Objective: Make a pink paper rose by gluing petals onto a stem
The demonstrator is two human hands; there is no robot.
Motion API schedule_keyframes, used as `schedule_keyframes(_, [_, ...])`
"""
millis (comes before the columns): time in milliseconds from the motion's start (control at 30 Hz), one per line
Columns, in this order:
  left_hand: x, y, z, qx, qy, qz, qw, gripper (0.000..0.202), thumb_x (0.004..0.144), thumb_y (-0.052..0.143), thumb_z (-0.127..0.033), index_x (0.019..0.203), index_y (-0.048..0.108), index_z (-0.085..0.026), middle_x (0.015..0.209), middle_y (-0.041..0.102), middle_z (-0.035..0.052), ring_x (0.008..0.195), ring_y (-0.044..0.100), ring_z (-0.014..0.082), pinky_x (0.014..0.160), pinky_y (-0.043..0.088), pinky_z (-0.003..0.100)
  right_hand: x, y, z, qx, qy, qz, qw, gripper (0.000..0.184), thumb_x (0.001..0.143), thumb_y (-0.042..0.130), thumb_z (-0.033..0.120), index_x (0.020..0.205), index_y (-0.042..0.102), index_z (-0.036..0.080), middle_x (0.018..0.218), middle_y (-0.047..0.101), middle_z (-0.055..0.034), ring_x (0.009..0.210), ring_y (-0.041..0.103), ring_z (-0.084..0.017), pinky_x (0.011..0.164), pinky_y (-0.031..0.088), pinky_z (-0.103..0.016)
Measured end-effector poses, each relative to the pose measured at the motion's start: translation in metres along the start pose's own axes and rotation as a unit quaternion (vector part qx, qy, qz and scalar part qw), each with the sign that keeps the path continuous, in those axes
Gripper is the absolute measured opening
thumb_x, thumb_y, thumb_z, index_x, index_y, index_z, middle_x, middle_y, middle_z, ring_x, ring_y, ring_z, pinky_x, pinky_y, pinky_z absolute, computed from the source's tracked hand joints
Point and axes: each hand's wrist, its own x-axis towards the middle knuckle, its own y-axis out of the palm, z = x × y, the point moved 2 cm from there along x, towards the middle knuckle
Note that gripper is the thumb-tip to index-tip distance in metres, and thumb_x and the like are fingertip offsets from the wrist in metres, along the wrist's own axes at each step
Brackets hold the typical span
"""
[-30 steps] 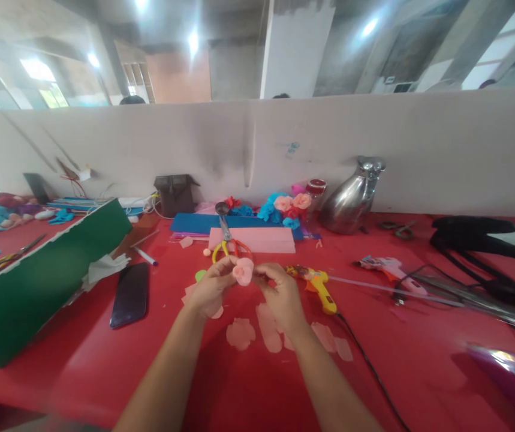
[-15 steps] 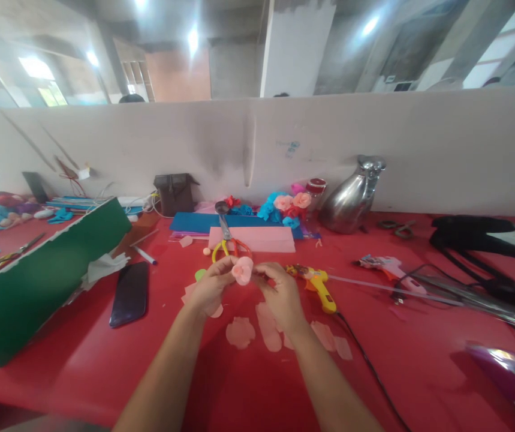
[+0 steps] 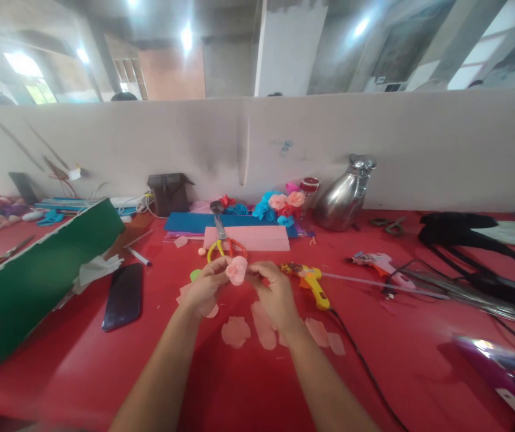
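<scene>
My left hand (image 3: 203,288) and my right hand (image 3: 276,294) meet above the red table (image 3: 104,372), both pinching a small pink paper flower (image 3: 237,270) between their fingertips. Under my hands lie several loose pink paper petals (image 3: 235,332). Just behind the flower rest scissors with yellow and red handles (image 3: 221,243) on a folded pink crepe sheet (image 3: 250,238). A yellow glue gun (image 3: 311,282) lies right of my right hand, its black cord (image 3: 365,372) trailing toward me.
A black phone (image 3: 123,295) and a green board (image 3: 36,282) lie to the left. Finished paper flowers (image 3: 279,204), a steel jug (image 3: 345,195) and a dark box (image 3: 167,193) stand along the white partition. A second glue gun (image 3: 376,262) and black cables (image 3: 477,240) are on the right.
My hands stay together on the pink flower with only slight finger movement. The view has drifted a little to the right and down.
</scene>
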Motion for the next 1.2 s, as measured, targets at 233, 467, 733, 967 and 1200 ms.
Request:
schedule_keyframes(233, [-0.001,0.001,-0.001,0.009,-0.001,-0.002,1.000,0.018,0.059,0.074,-0.018,0.069,0.059,-0.015,0.065,0.054,-0.0021,0.061,0.047,0.0070,0.062,0.035,0.019,0.000,0.000,0.001,0.004,0.002,0.002,1.000,0.011,0.080,0.058,0.020,0.083,0.067,0.025,0.082,0.065,-0.0028,0.077,0.056,-0.018,0.072,0.044,-0.030])
schedule_keyframes(467, [-0.001,0.001,-0.002,-0.012,0.004,0.003,1.000,0.017,0.062,0.073,-0.020,0.069,0.058,-0.016,0.067,0.055,-0.0019,0.062,0.049,0.0079,0.065,0.037,0.021,0.000,0.000,0.000,0.008,0.003,-0.002,1.000,0.012,0.080,0.057,0.019,0.083,0.067,0.024,0.082,0.065,-0.0026,0.077,0.056,-0.018,0.071,0.044,-0.030])
schedule_keyframes(733, [0.000,0.003,-0.002,-0.017,0.021,0.001,1.000,0.018,0.065,0.070,-0.021,0.071,0.054,-0.017,0.069,0.051,-0.0030,0.063,0.046,0.0069,0.063,0.037,0.019,0.000,0.000,-0.001,0.011,0.007,-0.009,1.000,0.008,0.079,0.058,0.020,0.078,0.066,0.023,0.078,0.064,-0.0022,0.075,0.057,-0.017,0.069,0.044,-0.029])
schedule_keyframes(967, [0.006,0.000,0.006,0.051,0.044,-0.024,0.997,0.017,0.065,0.070,-0.025,0.078,0.062,-0.017,0.079,0.060,0.0014,0.073,0.053,0.0117,0.071,0.041,0.024,0.000,0.001,-0.004,0.061,0.043,-0.043,0.996,0.007,0.077,0.059,0.023,0.078,0.066,0.021,0.078,0.066,-0.0020,0.073,0.059,-0.017,0.069,0.045,-0.027])
schedule_keyframes(1200, [0.006,0.005,0.015,0.127,0.099,-0.013,0.987,0.029,0.065,0.071,-0.022,0.093,0.070,-0.018,0.091,0.068,0.0054,0.086,0.058,0.0184,0.085,0.040,0.031,0.000,0.002,-0.004,0.070,0.063,-0.057,0.994,0.010,0.077,0.060,0.026,0.080,0.067,0.020,0.083,0.069,-0.0032,0.074,0.060,-0.017,0.069,0.045,-0.028])
